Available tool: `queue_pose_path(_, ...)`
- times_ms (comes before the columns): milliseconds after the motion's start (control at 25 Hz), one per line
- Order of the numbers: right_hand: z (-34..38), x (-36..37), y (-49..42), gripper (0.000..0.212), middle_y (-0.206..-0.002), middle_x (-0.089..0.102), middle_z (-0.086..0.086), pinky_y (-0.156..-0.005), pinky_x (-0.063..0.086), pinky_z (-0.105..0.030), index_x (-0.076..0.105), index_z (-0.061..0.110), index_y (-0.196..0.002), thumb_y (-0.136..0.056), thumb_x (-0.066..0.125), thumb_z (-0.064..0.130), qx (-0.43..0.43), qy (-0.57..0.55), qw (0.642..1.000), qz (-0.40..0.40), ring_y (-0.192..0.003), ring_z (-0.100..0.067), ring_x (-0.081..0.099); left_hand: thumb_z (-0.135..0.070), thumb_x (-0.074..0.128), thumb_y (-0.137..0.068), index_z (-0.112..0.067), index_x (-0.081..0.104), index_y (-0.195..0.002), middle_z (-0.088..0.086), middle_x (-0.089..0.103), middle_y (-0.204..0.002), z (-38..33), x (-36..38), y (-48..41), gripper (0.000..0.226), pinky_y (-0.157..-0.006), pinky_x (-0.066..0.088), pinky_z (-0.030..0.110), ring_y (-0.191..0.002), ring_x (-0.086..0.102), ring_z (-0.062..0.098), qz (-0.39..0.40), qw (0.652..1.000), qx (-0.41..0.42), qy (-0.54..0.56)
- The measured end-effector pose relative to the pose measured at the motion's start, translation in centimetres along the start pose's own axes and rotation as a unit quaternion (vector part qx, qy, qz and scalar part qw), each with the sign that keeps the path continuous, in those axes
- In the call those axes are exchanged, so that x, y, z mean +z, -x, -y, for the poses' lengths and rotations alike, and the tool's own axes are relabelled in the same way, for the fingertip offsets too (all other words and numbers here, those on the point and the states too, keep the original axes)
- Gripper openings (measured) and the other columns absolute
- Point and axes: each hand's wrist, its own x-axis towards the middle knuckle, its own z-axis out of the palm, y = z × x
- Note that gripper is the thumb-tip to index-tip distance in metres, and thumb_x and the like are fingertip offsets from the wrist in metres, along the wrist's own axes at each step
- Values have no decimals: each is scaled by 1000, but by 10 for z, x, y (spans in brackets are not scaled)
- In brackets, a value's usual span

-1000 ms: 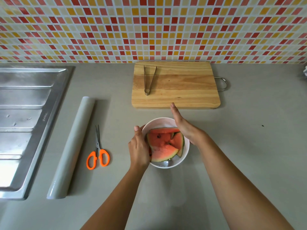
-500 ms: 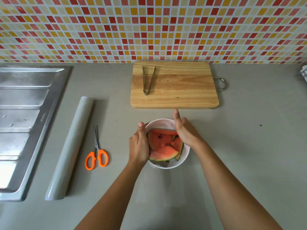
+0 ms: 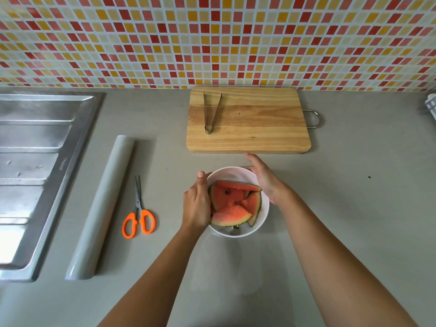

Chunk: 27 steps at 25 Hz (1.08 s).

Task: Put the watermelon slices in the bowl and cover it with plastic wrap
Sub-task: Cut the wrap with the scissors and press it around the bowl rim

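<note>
Watermelon slices sit piled in the white bowl. Our left hand hugs the bowl's left wall, thumb along the rim. Its fingers are hidden, so we cannot tell their grip. Our right hand presses straight fingers against the far-right rim. Just beyond the bowl runs the cutting board's near edge. Left of the bowl lie scissors, then the plastic wrap roll. Right of the bowl, grey counter stretches wide.
</note>
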Motion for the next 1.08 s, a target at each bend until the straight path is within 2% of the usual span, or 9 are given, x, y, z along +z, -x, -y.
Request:
queue_pose_path(80, 3, 2, 0, 69, -155, 22, 2, -114, 10, -38, 25, 35, -143, -83, 24, 70, -13, 28, 999, -9, -141, -16, 20, -44, 15, -101, -43, 66, -99, -18, 65, -86, 1, 1, 0, 51, -65, 35, -2, -82, 56, -13, -3, 1000, -4, 13)
queue_pose_path(200, 3, 4, -3, 84, -156, 11, 7, -111, 9, -37, 14, 41, -144, -69, 21, 79, -19, 57, 998, -2, -142, -12, 12, -47, 15, -100, -41, 68, -100, -20, 66, -88, 2, -1, -1, 53, -65, 36, -2, -84, 57, -16, -1, 1000, -14, 27)
queue_pose_path(280, 3, 5, -5, 85, -157, 10, 7, -109, 11, -37, 14, 45, -142, -65, 17, 82, -23, 76, 997, -6, -142, -13, 12, -48, 16, -100, -41, 68, -99, -21, 66, -88, 1, -1, -2, 53, -65, 36, -2, -83, 55, -19, 1, 999, -15, 31)
queue_pose_path(400, 1, 5, -7, 85, -157, 11, 3, -109, 13, -39, 15, 48, -139, -62, 12, 84, -22, 117, 993, -19, -143, -18, 16, -49, 16, -100, -37, 70, -103, -18, 67, -90, 3, -1, -2, 55, -65, 36, -2, -85, 56, -16, 2, 999, -19, 31)
queue_pose_path(560, 1, 5, -6, 82, -157, 12, -2, -108, 15, -39, 17, 48, -138, -63, 10, 81, -28, 119, 992, -30, -142, -22, 16, -47, 18, -100, -36, 70, -105, -20, 66, -90, 4, -2, -1, 53, -64, 35, -3, -85, 56, -17, 2, 999, -16, 38)
queue_pose_path(760, 4, 7, -4, 80, -147, 31, -20, -102, 27, -41, 32, 38, -133, -69, 9, 80, -26, 155, 987, -44, -133, -32, 34, -48, 18, -100, -33, 70, -105, -21, 65, -90, 4, -1, -2, 54, -64, 35, -3, -84, 56, -18, 6, 999, -18, 41)
queue_pose_path(960, 4, 5, -3, 76, -157, 10, 3, -108, 14, -40, 18, 53, -136, -66, 12, 81, -27, 126, 992, -4, -143, -20, 13, -47, 20, -100, -32, 70, -107, -19, 66, -91, 8, 0, 0, 52, -65, 35, -2, -86, 55, -17, -1, 999, -13, 44)
queue_pose_path(1080, 2, 3, 0, 76, -156, 7, 12, -106, 13, -37, 16, 50, -139, -69, 14, 79, -26, 94, 995, -2, -143, -14, 9, -44, 23, -101, -31, 70, -105, -17, 66, -92, 9, 0, 0, 48, -67, 36, -2, -87, 56, -16, -3, 999, -3, 45)
